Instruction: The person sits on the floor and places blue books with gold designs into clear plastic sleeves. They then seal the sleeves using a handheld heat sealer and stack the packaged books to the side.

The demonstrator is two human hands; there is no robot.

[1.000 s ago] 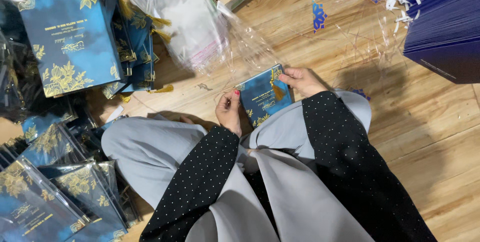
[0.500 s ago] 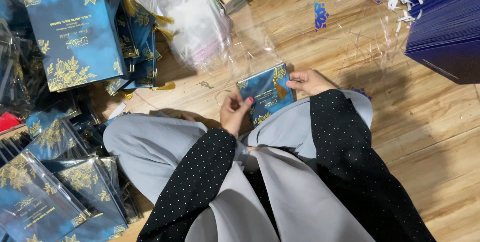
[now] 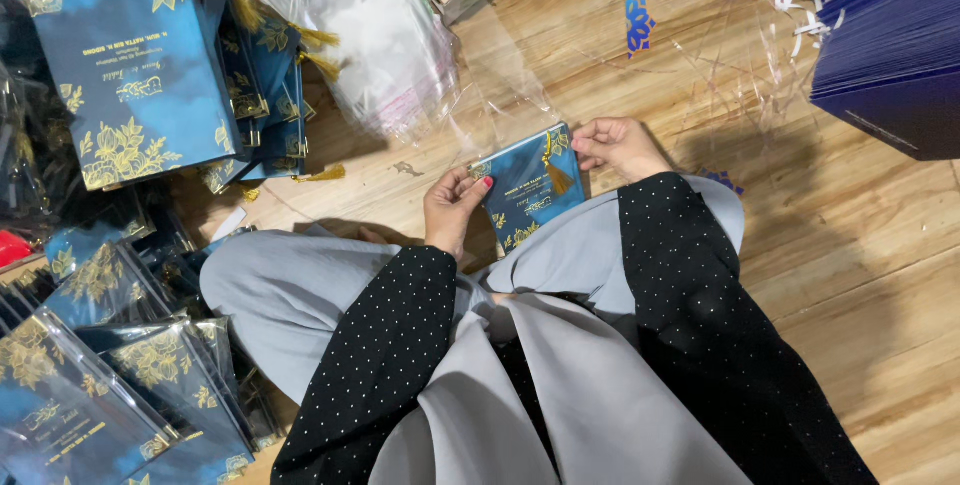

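Two hands hold one blue card [image 3: 528,188] over the lap, just above the wooden floor [image 3: 850,235].

Left hand [image 3: 455,207] clamps the card's left edge between thumb and fingers; right hand [image 3: 615,145] pinches its far right corner, fingers curled shut on it. A gold tassel [image 3: 557,177] hangs down the card's face. Clear sleeves [image 3: 380,35] lie on the floor just beyond it. More blue cards [image 3: 130,75] are heaped at far left, wrapped cards [image 3: 90,385] at near left, and a dark blue stack [image 3: 890,55] sits at far right.
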